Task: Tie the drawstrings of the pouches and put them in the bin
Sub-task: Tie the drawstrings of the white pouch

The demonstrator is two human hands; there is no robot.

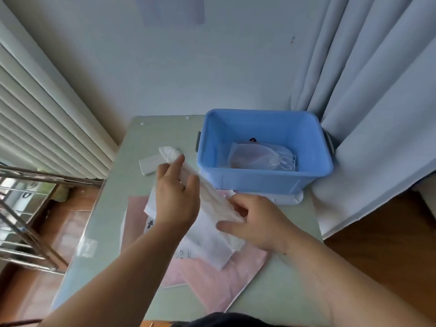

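A white sheer pouch [207,192] stretches as a long bundle above the table, from upper left to lower right. My left hand [175,197] holds its upper part, fingers curled round the fabric. My right hand [254,223] holds the lower end with thumb and fingers. Beneath them lies a flat stack of more white pouches [210,244]. The blue bin [264,180] stands at the back right of the table, with a tied pouch [259,156] and its strings lying inside.
Pink plastic bags [212,284] lie under the stack on the pale green table [113,204]. A small white rectangular object [149,164] sits left of the bin. A curtain [377,114] hangs at the right, a metal rack [28,208] stands at the left.
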